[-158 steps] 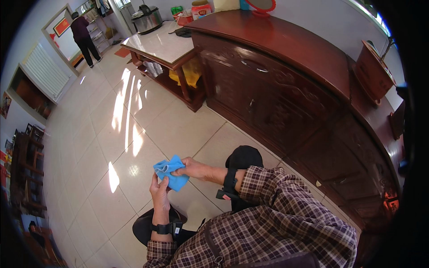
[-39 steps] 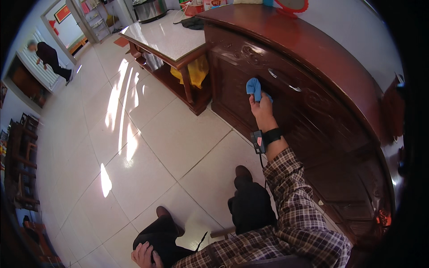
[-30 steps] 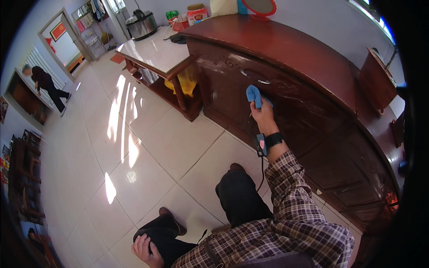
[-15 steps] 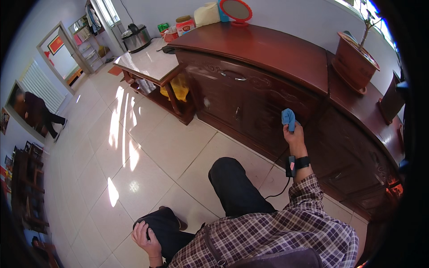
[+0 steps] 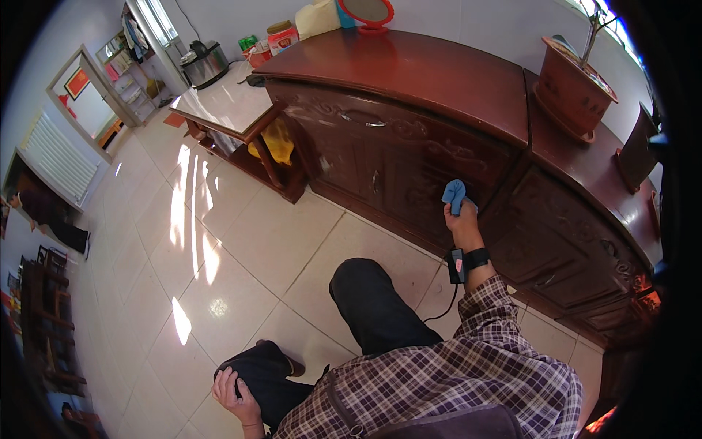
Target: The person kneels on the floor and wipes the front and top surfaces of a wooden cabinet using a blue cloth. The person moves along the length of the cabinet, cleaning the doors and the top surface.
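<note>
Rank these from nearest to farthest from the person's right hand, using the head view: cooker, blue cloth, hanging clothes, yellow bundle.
1. Blue cloth: in the right hand's grip.
2. Yellow bundle: to its left, below the side table's top.
3. Cooker: farther left, at the table's far end.
4. Hanging clothes: upper left, beyond the cooker.

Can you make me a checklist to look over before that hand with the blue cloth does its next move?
1. Blue cloth held by the right grip: ok.
2. Cloth spread flat: not ok, it is bunched.
3. Cloth pressing on the carved wooden cabinet: cannot tell.
4. Left grip out of the way: ok, on the left knee.
5. Black cord clear of the cloth: ok, it hangs below the wrist.
</note>
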Demonstrator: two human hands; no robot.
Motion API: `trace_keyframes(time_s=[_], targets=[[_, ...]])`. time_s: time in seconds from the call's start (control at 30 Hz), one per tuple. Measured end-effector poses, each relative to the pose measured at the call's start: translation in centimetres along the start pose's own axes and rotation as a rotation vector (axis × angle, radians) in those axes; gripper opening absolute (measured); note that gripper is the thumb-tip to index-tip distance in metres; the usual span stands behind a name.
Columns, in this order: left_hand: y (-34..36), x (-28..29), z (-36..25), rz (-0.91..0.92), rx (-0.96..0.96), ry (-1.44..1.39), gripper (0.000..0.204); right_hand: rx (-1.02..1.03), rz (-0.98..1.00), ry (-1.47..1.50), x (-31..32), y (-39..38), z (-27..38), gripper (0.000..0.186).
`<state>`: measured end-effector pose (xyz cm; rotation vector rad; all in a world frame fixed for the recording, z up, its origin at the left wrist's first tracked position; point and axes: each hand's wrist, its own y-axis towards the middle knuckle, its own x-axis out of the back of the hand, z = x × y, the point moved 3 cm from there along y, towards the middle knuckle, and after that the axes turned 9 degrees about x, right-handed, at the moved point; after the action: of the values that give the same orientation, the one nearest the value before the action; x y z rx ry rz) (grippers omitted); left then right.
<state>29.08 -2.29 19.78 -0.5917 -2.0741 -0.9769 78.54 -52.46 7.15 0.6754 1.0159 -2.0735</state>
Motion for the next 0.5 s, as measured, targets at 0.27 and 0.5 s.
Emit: trace_keyframes(time_s=[0.27, 0.5], targets=[[0.5, -0.2, -0.6, 0.03, -0.022, 0.032, 0.017, -0.177, 0.109, 0.0, -3.1, 0.4, -3.7, 0.014], [0.4, -0.6, -0.3, 0.026, -0.033, 0.028, 0.018, -0.264, 0.167, -0.095, -11.7, -0.8, -10.2, 0.012]])
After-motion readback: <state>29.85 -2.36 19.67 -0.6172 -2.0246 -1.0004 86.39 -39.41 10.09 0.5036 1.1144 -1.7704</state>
